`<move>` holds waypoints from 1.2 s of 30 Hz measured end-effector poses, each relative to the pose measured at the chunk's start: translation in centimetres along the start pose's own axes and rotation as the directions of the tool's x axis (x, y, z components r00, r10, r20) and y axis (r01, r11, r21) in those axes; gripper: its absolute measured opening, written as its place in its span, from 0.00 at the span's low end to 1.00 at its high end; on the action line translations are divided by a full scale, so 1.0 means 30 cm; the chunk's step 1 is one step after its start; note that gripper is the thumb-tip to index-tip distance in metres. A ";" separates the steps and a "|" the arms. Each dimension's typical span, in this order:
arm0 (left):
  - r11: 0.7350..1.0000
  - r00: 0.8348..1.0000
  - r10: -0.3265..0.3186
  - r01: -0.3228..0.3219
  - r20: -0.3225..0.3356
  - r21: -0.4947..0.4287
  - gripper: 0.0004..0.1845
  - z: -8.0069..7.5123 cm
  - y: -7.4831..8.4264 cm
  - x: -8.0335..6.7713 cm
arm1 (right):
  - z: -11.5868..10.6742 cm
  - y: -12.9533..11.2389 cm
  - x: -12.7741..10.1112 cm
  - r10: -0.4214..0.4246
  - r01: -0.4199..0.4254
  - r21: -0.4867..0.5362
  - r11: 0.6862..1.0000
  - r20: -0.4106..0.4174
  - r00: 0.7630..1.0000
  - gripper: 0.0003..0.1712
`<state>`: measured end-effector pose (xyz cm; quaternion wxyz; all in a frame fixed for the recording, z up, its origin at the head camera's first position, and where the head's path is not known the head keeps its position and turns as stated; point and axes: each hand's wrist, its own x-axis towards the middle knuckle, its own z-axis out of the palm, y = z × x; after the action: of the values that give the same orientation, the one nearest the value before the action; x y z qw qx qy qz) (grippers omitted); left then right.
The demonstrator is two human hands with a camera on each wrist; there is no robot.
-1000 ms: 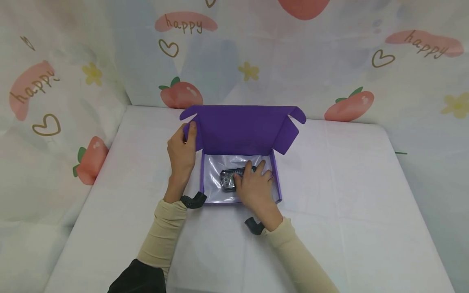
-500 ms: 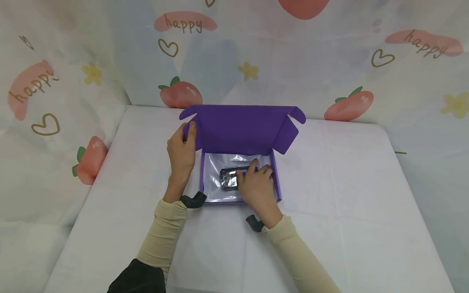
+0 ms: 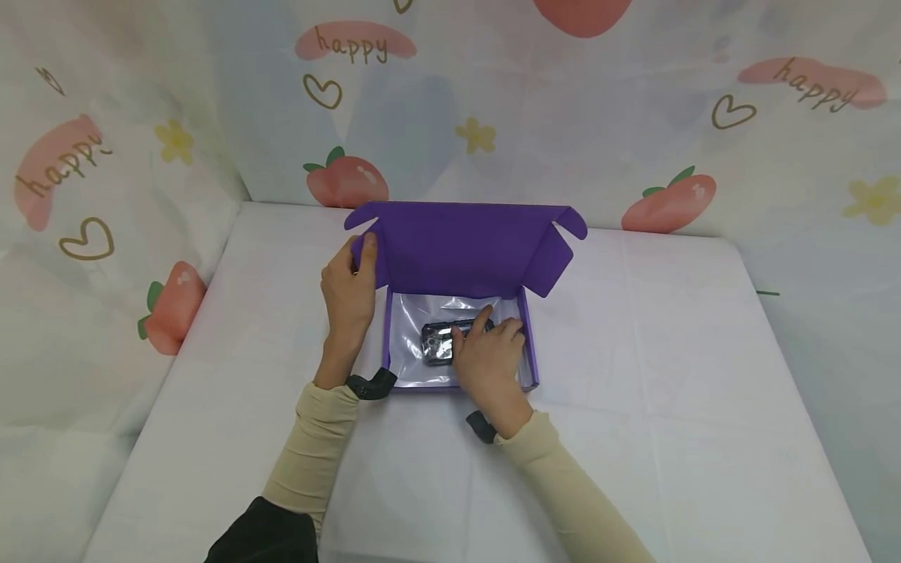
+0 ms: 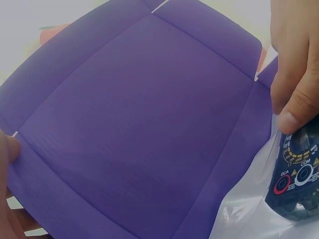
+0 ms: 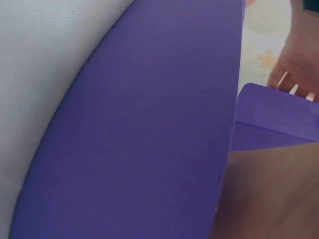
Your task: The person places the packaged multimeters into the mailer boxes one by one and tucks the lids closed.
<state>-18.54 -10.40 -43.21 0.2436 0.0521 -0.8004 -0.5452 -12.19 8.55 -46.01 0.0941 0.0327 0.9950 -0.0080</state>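
An open purple cardboard box stands on the white table, its lid raised at the back. My left hand holds the lid's left side flap, thumb in front. In the box, a dark multimeter lies on white plastic wrapping. My right hand reaches over the multimeter's right half, thumb on it and fingers bent around its far side. Round sockets and part of a dial show on the multimeter in the left wrist view. The hand hides the remainder.
A white-covered table spreads around the box. Behind and to the left rises a patterned cloth backdrop with peaches, hearts and flowers. The lid's right flap sticks out toward the right.
My right hand's spread fingers have bent and drawn in over the multimeter, and its wrist has shifted slightly left. My left hand stays on the lid flap.
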 end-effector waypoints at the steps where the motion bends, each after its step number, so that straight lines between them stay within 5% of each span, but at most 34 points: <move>1: 1.000 1.000 0.000 0.000 -0.001 0.001 0.26 0.000 -0.001 0.000 | 0.000 -0.003 0.000 0.002 -0.002 -0.011 1.000 -0.002 1.000 0.42; 17: 1.000 1.000 -0.006 0.006 -0.010 0.008 0.26 0.004 0.000 0.001 | 0.001 -0.024 -0.007 0.030 -0.033 -0.058 0.998 -0.051 0.998 0.40; 27: 1.000 1.000 -0.010 0.011 -0.011 0.017 0.25 0.000 0.003 -0.001 | 0.006 -0.007 0.018 0.012 -0.014 0.059 0.998 0.044 0.999 0.42; 36: 1.000 1.000 -0.012 0.012 -0.007 0.014 0.25 0.001 0.003 0.000 | 0.022 0.019 0.013 -0.021 0.029 0.195 0.980 -0.043 0.999 0.42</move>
<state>-18.55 -10.33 -43.13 0.2427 0.0606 -0.8032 -0.5407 -12.43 9.12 -46.74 0.0698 0.0294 0.9915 -0.1061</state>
